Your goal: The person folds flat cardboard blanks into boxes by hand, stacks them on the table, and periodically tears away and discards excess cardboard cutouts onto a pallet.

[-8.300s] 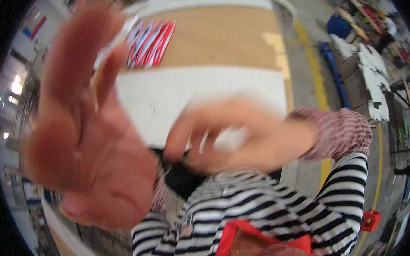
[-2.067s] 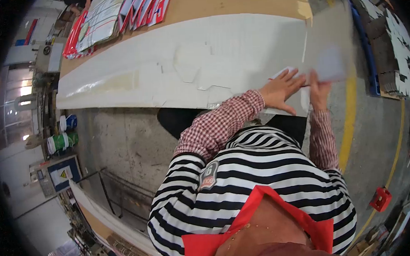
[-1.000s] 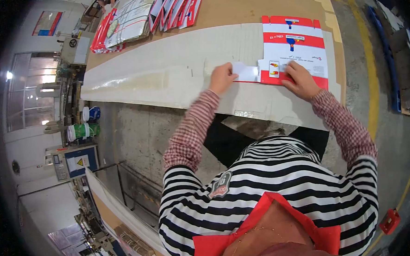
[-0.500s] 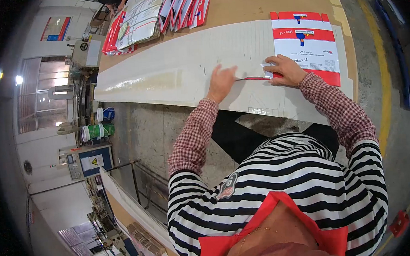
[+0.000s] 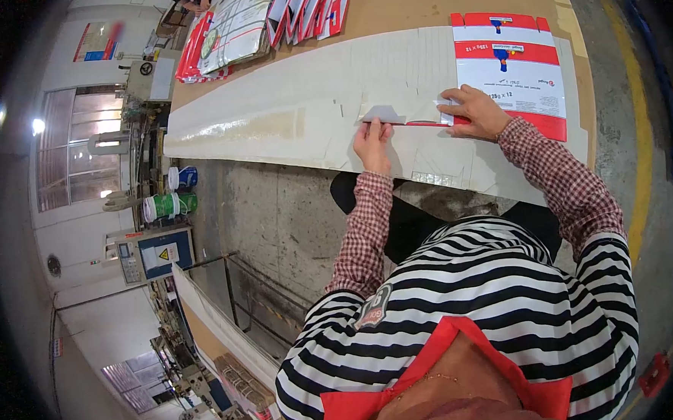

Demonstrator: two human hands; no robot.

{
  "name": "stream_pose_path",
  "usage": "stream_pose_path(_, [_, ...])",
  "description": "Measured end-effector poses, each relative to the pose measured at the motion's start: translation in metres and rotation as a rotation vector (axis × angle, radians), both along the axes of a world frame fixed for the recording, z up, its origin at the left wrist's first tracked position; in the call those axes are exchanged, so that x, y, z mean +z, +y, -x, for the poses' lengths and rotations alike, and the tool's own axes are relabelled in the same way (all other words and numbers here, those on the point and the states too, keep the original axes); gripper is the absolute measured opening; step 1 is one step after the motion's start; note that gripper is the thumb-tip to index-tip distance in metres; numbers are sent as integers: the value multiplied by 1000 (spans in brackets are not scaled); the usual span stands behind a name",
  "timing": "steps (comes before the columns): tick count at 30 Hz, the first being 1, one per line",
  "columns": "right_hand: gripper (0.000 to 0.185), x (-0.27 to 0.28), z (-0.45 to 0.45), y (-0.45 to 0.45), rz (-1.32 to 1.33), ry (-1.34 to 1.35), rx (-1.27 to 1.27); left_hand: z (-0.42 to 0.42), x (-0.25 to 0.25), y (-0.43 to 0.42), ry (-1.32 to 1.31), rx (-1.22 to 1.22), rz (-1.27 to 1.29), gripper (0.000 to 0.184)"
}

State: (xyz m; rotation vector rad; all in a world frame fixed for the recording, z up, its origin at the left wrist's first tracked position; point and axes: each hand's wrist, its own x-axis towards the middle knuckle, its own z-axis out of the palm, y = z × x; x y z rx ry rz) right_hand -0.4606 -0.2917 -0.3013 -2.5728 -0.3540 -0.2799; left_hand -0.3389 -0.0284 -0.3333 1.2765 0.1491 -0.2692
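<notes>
A printed red and white carton [image 5: 524,78] lies flat at the right part of the white board [image 5: 248,119] on the table. My right hand [image 5: 476,114] pinches the carton's left edge, where a flap is folded. From there a narrow strip with a red edge runs left to a small white flap [image 5: 383,115]. My left hand [image 5: 375,143] is at the near side of that flap, with its fingertips together on the flap's edge.
At the table's far left lies a tied stack of printed sheets [image 5: 239,29]. Several folded red and white cartons [image 5: 307,12] stand beside it. Beyond them part of another person [image 5: 195,1] shows. Machines and buckets [image 5: 170,206] are at the left.
The small white flap now stands out at the strip's left end. My left hand has closed on it from an open, blurred pose. My right hand stays at the carton's left edge.
</notes>
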Motion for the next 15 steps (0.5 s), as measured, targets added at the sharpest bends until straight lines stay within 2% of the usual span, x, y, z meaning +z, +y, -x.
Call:
stream_pose_path(4, [56,2,0,1,-11,12,-2,-16,27,-1,181,-94,-143,23])
stream_pose_path(7, [56,2,0,0,-14,-14,24,-10,22,-25,-123,82,-306,22])
stream_pose_path(8, [56,3,0,0,-18,-7,33,-13,20,-32,-375,52,-455,29])
stream_pose_path(10, [56,7,1,1,-43,23,31,-15,26,-47,-903,-317,-773,48])
stream_pose_path(12, [57,14,5,-3,57,101,56,-9,35,-66,-1275,-651,-920,67])
stream_pose_path(13, [57,21,4,-3,104,136,69,-4,45,-78,-1383,-805,-921,78])
stream_pose_path(14, [63,46,11,-2,189,334,83,-3,49,-87,-1497,-960,-915,90])
stream_pose_path(15, [66,43,21,-3,177,220,0,-5,48,-90,-1477,-985,-921,97])
